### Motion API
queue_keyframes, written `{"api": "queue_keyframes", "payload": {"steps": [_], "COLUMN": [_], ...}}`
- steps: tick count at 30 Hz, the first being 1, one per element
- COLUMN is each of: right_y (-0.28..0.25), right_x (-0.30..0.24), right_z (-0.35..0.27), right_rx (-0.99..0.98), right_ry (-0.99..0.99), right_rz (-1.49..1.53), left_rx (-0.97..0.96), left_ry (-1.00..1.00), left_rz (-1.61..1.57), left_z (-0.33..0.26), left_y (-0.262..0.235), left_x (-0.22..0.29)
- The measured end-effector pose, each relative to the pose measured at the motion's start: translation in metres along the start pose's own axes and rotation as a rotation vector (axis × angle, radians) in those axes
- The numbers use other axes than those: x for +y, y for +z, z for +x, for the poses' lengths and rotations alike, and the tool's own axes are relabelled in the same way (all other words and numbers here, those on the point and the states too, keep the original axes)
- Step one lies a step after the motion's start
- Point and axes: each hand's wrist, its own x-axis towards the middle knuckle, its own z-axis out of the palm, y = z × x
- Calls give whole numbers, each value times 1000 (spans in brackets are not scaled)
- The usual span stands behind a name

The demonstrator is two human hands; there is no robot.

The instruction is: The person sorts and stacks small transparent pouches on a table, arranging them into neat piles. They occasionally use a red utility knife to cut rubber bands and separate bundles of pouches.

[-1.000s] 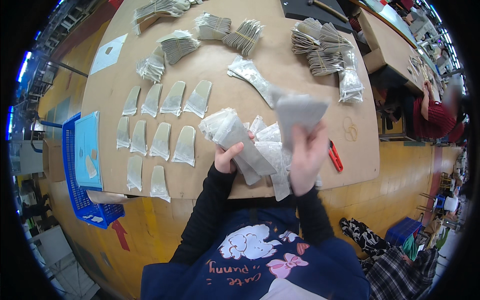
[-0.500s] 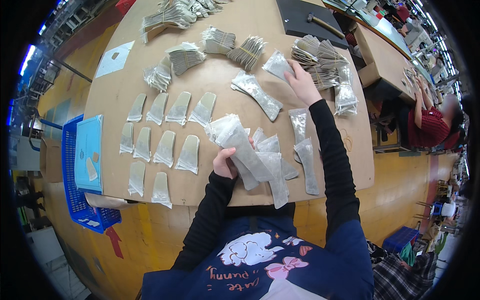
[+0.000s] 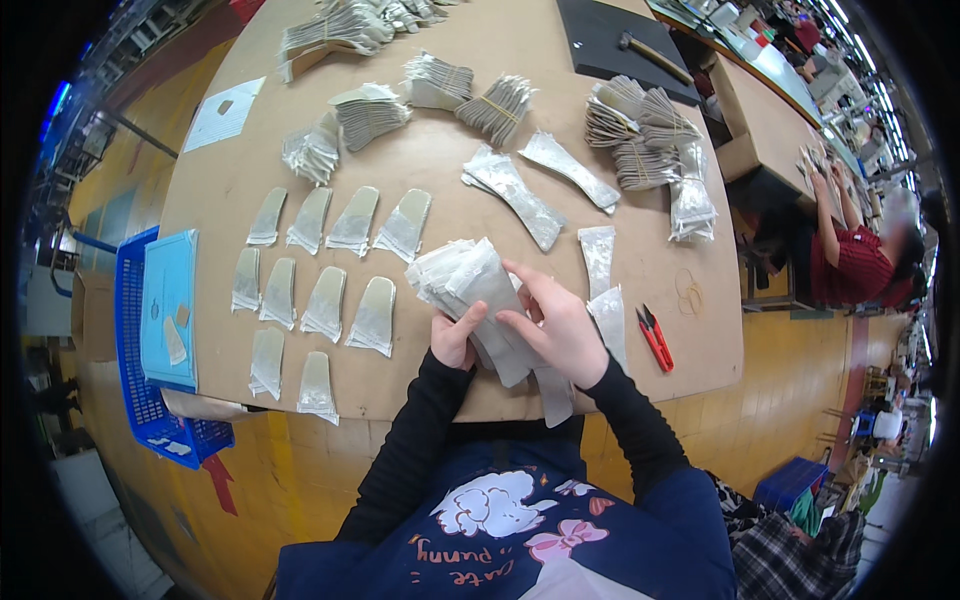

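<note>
My left hand (image 3: 456, 338) is wrapped round a fanned stack of grey, waisted cut pieces (image 3: 458, 276) with whitish ends, its thumb on top. My right hand (image 3: 562, 328) closes on the right side of the same stack, thumb and fingers at the upper pieces. More such pieces lie partly hidden under my hands. Beyond them rest a pair of overlapping pieces (image 3: 520, 200) and a single slanting piece (image 3: 570, 172). To the right lie an upper piece (image 3: 597, 255) and a lower piece (image 3: 609, 318), the latter partly covered by my right hand.
Small round-ended pieces (image 3: 352, 218) lie in rows on the left. Banded bundles (image 3: 495, 108) stand farther back. Red thread snips (image 3: 655, 340) and rubber bands (image 3: 690, 291) lie at right. A hammer (image 3: 655, 57) rests on a black board (image 3: 600, 30). A blue basket (image 3: 130, 330) stands left.
My right hand has come back from the far right to the stack in my left hand. The piece it held now lies on the table, and the red snips have come into sight.
</note>
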Motion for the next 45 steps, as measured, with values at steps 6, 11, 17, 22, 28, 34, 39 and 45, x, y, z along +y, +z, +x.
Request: {"api": "queue_keyframes", "payload": {"steps": [6, 11, 17, 22, 28, 34, 39, 45], "right_y": [-26, -84, -102, -92, -100, -97, -74, -51], "right_x": [32, 55, 93, 126, 124, 99, 86, 71], "right_z": [-15, -55, -100, -112, -116, -115, -103, -90], "right_rx": [545, 834, 910, 572, 673, 628, 470, 362], "right_ry": [150, 217, 409, 610, 549, 519, 496, 467], "right_rz": [180, 622, 275, -355, -22, 164, 186, 303], "left_rx": [-77, -107, -319, -394, -418, -467, -452, -442], "left_ry": [-108, -309, -391, -336, -254, -207, -171, -144], "left_rz": [-47, -418, -923, -1004, -1005, -1060, -1065, -1022], "left_z": [2, 8, 6, 9, 14, 17, 17, 16], "left_y": [-12, -12, -18, -30, -37, -40, -40, -39], "left_x": [3, 5, 12, 8, 2, 0, -2, -3]}}
